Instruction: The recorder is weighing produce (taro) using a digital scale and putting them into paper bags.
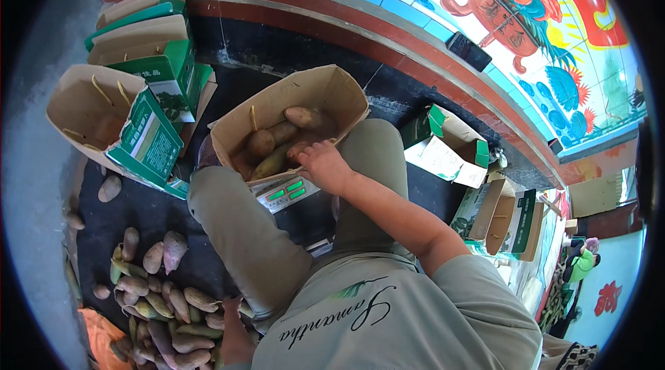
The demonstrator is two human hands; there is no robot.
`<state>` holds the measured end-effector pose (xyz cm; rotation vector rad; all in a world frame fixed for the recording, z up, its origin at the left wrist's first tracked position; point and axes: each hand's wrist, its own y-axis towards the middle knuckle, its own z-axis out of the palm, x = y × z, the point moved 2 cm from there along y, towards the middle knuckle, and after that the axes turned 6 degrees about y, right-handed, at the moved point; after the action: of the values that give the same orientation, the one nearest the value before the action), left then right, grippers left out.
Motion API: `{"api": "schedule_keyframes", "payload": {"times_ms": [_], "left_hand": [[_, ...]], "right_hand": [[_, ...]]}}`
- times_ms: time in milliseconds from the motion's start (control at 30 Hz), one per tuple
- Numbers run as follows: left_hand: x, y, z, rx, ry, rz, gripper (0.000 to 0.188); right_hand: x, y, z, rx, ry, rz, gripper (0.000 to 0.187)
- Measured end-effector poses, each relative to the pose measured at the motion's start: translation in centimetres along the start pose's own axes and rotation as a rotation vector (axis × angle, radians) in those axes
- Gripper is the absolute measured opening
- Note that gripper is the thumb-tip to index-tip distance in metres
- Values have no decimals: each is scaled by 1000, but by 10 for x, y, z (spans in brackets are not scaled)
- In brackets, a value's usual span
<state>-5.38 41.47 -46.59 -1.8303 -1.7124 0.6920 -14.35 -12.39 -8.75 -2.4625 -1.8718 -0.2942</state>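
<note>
An open cardboard box [228, 127] with a brown inside stands between my knees on a digital scale [285, 193] with green lit digits. Several oblong brown and greenish vegetables [303, 118] lie in it; I cannot tell their exact kind. My right hand [322, 164] reaches over the box's near right rim, its fingers bent over a reddish-brown vegetable [296, 151] inside. Low on the left, my left hand [233, 306] is beside my thigh at the edge of a heap of similar vegetables [163, 301]. Its fingers are mostly hidden.
Green and brown boxes [114, 113] stand at the left, some nested together. More open boxes [450, 141] sit at the right by the painted tile wall [443, 3]. A phone [469, 51] rests on the ledge. Loose vegetables [109, 188] lie on the black floor sheet [208, 224].
</note>
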Motion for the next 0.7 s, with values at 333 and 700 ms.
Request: {"api": "schedule_keyframes", "payload": {"times_ms": [333, 700], "left_hand": [[4, -13, -21, -79, 83, 106, 49], [-47, -93, -120, 166, 610, 142, 32]], "right_hand": [[-2, -1, 6, -35, 8, -9, 34], [-8, 0, 16, -38, 26, -6, 39]]}}
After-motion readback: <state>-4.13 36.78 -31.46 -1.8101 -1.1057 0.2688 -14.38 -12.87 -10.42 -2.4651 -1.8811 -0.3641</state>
